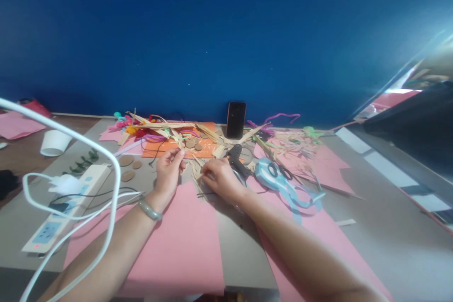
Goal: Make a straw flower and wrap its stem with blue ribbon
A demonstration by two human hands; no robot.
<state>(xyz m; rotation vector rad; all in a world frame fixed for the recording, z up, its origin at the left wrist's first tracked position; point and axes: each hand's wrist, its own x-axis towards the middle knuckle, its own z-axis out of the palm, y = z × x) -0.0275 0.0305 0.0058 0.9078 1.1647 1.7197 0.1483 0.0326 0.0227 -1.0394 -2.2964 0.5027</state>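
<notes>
My left hand, with a bracelet at its wrist, is closed in a pinch above the pink sheet. A pale tan strip that looks like dried husk runs down to its fingertips. To the right, my right hand has its fingers curled and pressed together over more tan strips; whatever is between them is hidden. A black glue gun lies just behind the right hand. Small wooden discs rest on an orange sheet beyond both hands.
A phone leans upright against the blue wall. Blue ribbon and scissors lie to the right. At left are a power strip, a looping white cable and a white cup. Pink sheets cover the front.
</notes>
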